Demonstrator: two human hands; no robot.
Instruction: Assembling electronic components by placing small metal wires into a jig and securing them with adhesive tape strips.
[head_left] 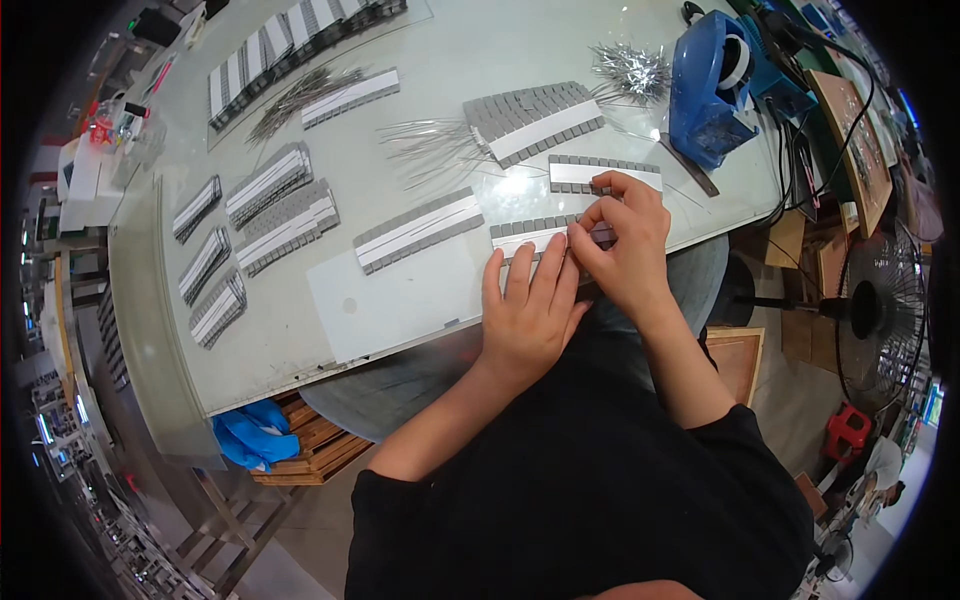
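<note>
My left hand [522, 318] lies nearly flat, fingers stretched out over the lower edge of a grey segmented strip with a white band [512, 233]. Thumb and fingertips of my right hand [632, 248] are pinched together at that strip's right end, beside my left index finger. Whatever they grip is too small or hidden to name. Just above my right hand rests a second grey-and-white strip [570, 172]. A wider stack of such strips [540, 120] sits farther back, with thin metal wires [430, 140] spreading from its left side. Left of my hands is another pair of strips [420, 232].
A blue tape dispenser [705, 90] stands at the back right, near a silver wire bundle [632, 72] and a flat metal ruler-like bar [690, 166]. Several strip stacks [290, 222] cover the table's left part. A fan [875, 310] stands beyond the right edge.
</note>
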